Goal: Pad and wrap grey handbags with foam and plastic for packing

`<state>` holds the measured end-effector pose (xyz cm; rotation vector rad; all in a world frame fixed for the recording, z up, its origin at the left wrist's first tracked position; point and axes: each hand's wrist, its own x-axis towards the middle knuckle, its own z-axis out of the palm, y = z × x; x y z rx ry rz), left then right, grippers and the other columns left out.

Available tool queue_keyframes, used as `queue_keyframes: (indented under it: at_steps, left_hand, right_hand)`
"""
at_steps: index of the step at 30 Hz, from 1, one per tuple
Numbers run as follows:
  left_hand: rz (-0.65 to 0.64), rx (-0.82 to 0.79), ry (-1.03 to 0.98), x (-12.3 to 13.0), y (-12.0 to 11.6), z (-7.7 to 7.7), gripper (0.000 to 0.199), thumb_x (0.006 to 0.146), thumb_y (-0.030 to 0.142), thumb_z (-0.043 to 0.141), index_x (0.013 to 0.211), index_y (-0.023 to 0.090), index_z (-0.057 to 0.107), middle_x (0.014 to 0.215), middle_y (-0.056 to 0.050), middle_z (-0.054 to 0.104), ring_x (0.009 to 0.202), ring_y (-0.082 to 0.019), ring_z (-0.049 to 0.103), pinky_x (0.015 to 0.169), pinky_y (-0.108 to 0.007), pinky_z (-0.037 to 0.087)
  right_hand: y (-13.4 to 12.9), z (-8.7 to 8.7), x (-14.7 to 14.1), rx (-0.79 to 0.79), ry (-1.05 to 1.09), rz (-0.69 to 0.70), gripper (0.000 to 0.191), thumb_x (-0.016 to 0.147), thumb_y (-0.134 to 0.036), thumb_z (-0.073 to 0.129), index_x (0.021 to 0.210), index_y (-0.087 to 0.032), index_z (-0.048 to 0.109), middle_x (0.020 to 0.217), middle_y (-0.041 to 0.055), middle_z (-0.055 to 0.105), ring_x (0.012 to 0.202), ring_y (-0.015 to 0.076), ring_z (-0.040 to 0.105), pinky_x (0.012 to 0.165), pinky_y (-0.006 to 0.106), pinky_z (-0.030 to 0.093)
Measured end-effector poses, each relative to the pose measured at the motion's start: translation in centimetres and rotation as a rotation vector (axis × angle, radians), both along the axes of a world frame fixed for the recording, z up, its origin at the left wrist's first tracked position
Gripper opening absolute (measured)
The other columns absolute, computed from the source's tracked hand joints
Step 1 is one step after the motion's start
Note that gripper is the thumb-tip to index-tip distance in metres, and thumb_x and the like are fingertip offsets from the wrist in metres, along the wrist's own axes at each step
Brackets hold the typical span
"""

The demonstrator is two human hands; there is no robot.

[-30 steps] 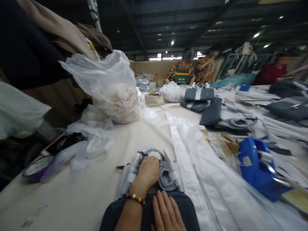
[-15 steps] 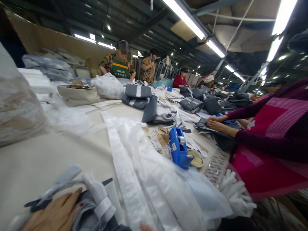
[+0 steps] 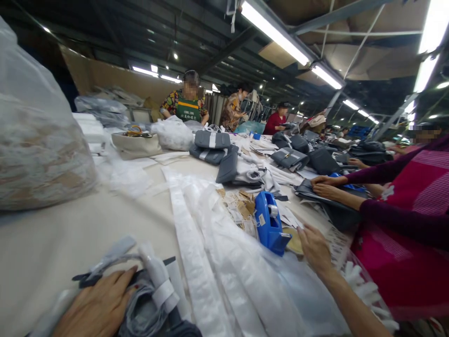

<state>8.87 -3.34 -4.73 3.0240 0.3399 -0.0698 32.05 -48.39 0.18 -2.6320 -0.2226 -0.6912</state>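
My left hand [image 3: 96,302] lies flat at the lower left, its fingers spread on a dark grey bag [image 3: 143,306] with wrapped straps. A white-wrapped handle [image 3: 156,274] stands up beside the fingers. On the right, my right hand [image 3: 314,245] reaches over the table just past a blue tape dispenser [image 3: 268,224], its fingertips by some white paper slips [image 3: 289,217] and a round yellowish roll [image 3: 293,241]. Whether those fingers touch or pinch a slip is not clear. Long white plastic sleeves [image 3: 217,252] lie between my hands.
Brown tags [image 3: 245,206] lie left of the dispenser. Grey bags [image 3: 212,140] and a beige pouch [image 3: 135,144] sit farther back. A large plastic sack [image 3: 38,150] stands left. A person in a pink apron [image 3: 396,224] handles a dark bag at right; others work behind.
My right hand has come up from the bottom edge to beside the tape dispenser. My left hand stays on the grey bag. The whole view has shifted, with things appearing farther right.
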Motion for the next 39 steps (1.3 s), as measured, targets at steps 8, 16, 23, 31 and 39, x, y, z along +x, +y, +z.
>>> queue_keyframes:
  at_steps: [8,16,23,31,39]
  left_hand:
    - [-0.019,0.067,0.181,0.4,-2.4,4.3,0.050,0.084,0.020,0.029,0.127,0.013,0.053,0.133,-0.013,0.053,0.121,-0.028,0.049,0.096,-0.046,0.041]
    - [0.062,0.016,0.148,0.6,-3.7,5.9,0.045,0.086,0.016,0.031,0.124,0.014,0.056,0.129,-0.012,0.056,0.118,-0.028,0.051,0.095,-0.046,0.041]
    - [0.043,0.012,0.127,0.6,-3.7,5.7,0.043,0.088,0.019,0.031,0.122,0.015,0.057,0.128,-0.012,0.057,0.117,-0.029,0.051,0.093,-0.047,0.040]
    - [0.046,-0.015,0.120,0.4,-3.4,5.3,0.044,0.089,0.020,0.029,0.124,0.012,0.054,0.125,-0.013,0.059,0.114,-0.028,0.053,0.095,-0.046,0.041]
    - [-0.035,-0.018,0.101,0.2,-3.5,6.0,0.040,0.082,0.004,0.034,0.098,0.018,0.069,0.127,-0.010,0.058,0.116,-0.027,0.054,0.093,-0.043,0.045]
  right_hand:
    - [8.4,1.7,-6.2,-0.028,0.102,0.323,0.040,0.088,-0.051,0.042,0.065,-0.021,0.055,0.063,0.0028,0.058,0.060,0.0171,0.054,0.059,0.029,0.043]
    - [13.6,-0.2,-3.9,-0.135,0.266,0.437,0.026,0.085,-0.026,0.043,0.077,-0.017,0.065,0.083,0.0098,0.065,0.079,0.0229,0.059,0.075,0.035,0.042]
    - [14.6,2.0,-0.2,0.179,0.446,0.320,0.019,0.071,-0.034,0.059,0.061,-0.018,0.059,0.059,0.0006,0.060,0.059,0.0165,0.054,0.059,0.029,0.040]
    - [15.2,8.1,3.0,0.516,0.678,0.348,0.043,0.053,-0.055,0.070,0.050,-0.019,0.047,0.043,-0.0056,0.045,0.041,0.0063,0.037,0.041,0.021,0.028]
    - [14.4,13.8,-2.3,0.649,0.754,0.378,0.046,0.050,-0.057,0.073,0.060,-0.020,0.048,0.046,-0.0073,0.043,0.038,0.0060,0.035,0.036,0.019,0.023]
